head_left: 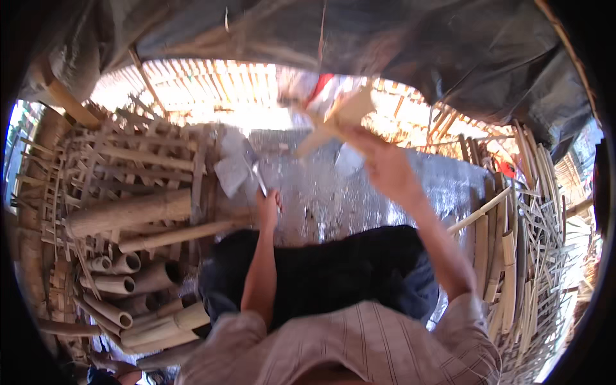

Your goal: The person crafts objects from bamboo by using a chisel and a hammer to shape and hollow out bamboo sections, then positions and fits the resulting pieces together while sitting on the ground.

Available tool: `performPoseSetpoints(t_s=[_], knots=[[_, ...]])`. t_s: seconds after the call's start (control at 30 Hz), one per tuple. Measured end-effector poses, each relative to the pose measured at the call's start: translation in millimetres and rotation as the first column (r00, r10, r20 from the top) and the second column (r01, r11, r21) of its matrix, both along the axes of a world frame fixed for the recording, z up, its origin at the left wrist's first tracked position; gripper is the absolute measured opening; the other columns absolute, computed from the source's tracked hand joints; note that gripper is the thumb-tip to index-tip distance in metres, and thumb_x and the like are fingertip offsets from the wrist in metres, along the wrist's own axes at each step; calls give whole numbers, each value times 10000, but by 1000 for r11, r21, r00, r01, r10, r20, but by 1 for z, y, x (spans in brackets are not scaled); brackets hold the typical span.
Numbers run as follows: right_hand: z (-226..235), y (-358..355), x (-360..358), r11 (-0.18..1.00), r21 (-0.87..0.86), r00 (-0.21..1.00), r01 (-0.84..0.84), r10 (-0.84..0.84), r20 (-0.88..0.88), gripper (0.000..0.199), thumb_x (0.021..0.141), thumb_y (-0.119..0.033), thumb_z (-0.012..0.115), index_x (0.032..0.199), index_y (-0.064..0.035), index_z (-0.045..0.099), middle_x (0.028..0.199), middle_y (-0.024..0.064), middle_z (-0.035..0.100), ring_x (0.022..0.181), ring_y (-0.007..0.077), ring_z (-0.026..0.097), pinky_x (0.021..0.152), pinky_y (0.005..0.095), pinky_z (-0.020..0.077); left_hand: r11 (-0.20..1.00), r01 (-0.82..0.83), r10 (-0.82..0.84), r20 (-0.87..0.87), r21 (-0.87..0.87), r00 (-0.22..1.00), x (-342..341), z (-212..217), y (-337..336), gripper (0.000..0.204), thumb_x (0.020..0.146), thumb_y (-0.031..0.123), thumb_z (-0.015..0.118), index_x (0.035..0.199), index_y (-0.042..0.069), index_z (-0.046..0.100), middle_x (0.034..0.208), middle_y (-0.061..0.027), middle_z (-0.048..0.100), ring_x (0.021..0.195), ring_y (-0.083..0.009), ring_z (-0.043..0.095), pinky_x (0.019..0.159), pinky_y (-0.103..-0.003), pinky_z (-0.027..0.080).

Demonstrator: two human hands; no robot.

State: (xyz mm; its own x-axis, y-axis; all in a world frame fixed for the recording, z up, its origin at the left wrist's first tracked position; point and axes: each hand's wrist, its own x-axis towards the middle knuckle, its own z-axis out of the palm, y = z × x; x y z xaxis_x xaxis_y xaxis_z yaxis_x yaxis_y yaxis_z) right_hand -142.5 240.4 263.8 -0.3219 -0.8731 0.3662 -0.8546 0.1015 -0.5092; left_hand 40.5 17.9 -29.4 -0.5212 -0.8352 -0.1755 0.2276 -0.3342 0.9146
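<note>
Seen from the lap, the left hand [268, 204], at eleven o'clock, is closed round a metal blade [258, 174]. The right hand [388, 168], toward one o'clock, grips pale flat bamboo pieces [358, 110] raised near twelve o'clock; blur softens their edges. At nine o'clock lie hollow bamboo tubes [117, 284], their open ends dark, contents impossible to tell. At ten o'clock, a thick pole [128, 213] lies by a lattice [147, 157].
</note>
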Motion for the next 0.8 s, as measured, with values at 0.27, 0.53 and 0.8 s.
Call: performPoseSetpoints(t_s=[0.27,0.53,0.8], knots=[[9,44,124,981,74,983,181,-179,-37,757,777,82,535,1473,-215,563,1450,79,603,1079,423,658,908,514,567,979,-57,97,-201,195,975,96,64,44,192,932,135,635,980,141,450,627,27,433,475,-110,451,383,-311,360],[15,79,200,949,37,949,314,-313,-26,785,734,123,523,1456,-177,596,1370,201,633,1141,451,624,931,472,542,909,29,161,-415,416,896,105,48,33,211,887,152,629,805,158,434,645,47,431,510,-92,430,448,-282,340],[21,98,228,917,50,917,395,-398,44,674,795,50,541,1403,-224,641,1355,140,658,1012,437,667,880,508,562,910,274,-107,-462,310,880,123,70,61,190,967,220,613,867,138,473,619,47,414,481,-82,404,383,-256,323]])
